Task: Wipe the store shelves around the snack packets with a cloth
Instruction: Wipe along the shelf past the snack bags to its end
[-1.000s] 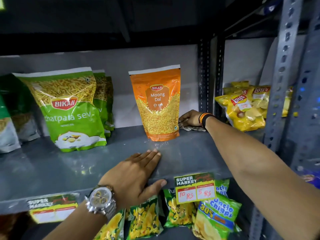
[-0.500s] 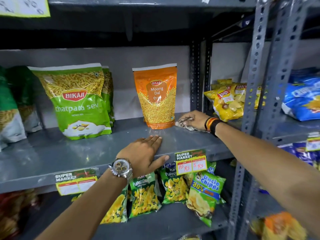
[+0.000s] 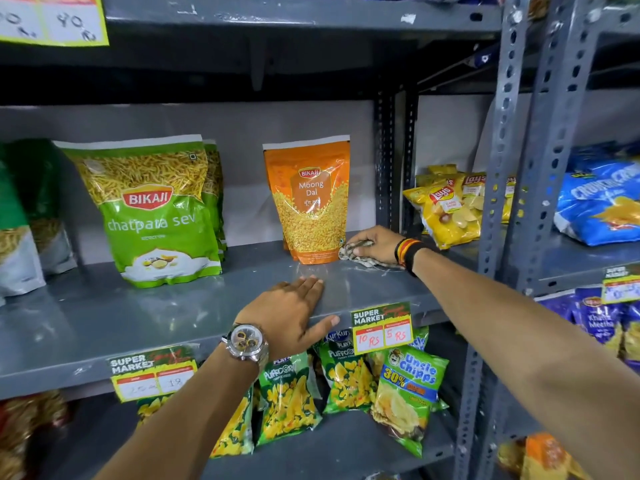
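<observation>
My right hand (image 3: 375, 242) presses a crumpled checked cloth (image 3: 363, 258) onto the grey shelf (image 3: 104, 323), right beside the base of the orange Moong Dal packet (image 3: 308, 199). That packet stands upright near the shelf's right end. Flat on the shelf's front edge lies my left hand (image 3: 294, 315), fingers spread, holding nothing, with a wristwatch on its wrist. Further left stands a green Chatpata Sev packet (image 3: 152, 209) with more green packets behind it.
Perforated grey uprights (image 3: 502, 202) bound the shelf on the right. Beyond them lie yellow Lay's bags (image 3: 446, 209) and a blue bag (image 3: 602, 202). Puffcorn packets (image 3: 287, 396) and an Uncle Chipps packet (image 3: 408, 393) fill the lower shelf. Price tags (image 3: 382, 327) hang on the front edge.
My right hand with the cloth has slid forward from the back corner to the packet's front right corner. The view has pulled back and up. My left hand stays on the shelf edge.
</observation>
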Demonstrator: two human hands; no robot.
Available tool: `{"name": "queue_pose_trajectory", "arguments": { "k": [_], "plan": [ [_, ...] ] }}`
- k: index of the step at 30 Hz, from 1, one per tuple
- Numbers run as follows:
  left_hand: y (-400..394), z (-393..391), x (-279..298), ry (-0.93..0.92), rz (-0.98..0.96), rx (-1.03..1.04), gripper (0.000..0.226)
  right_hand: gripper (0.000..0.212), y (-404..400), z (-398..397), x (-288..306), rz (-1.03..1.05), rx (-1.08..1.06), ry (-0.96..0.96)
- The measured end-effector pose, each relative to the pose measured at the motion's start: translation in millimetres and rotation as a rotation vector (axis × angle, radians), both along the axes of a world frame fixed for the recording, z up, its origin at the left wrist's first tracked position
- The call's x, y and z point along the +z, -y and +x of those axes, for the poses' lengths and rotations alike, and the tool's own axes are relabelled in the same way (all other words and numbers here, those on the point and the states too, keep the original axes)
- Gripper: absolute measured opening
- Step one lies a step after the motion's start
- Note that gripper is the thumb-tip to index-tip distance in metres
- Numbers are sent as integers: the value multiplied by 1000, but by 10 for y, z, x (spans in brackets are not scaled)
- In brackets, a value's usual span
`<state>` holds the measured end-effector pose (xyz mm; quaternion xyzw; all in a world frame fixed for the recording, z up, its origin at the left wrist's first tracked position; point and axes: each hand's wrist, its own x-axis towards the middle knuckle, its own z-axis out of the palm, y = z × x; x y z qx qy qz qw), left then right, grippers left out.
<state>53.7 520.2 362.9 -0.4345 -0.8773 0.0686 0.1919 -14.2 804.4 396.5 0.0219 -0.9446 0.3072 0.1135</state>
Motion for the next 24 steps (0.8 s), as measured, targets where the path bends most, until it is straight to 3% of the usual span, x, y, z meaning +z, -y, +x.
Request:
{"name": "queue_pose_trajectory", "arguments": {
  "k": [8, 12, 15, 17, 24],
  "plan": [
    [19, -5, -32, -8, 0, -8, 84, 30, 0, 784, 128, -2, 205, 116],
    [18, -6, -13, -3, 19, -8, 82, 28, -286, 871, 159, -47, -95, -104],
    [22, 5, -16, 4, 35, -5, 81, 23, -361, 843, -48, -89, -378, -109],
    [31, 12, -25, 5, 30, -3, 81, 22, -281, 849, -116, -52, -405, -113],
    [46, 33, -9, 12, 29, -13, 79, 27, 300, 1410, -50, -6, 92, 6]
  ]
}}
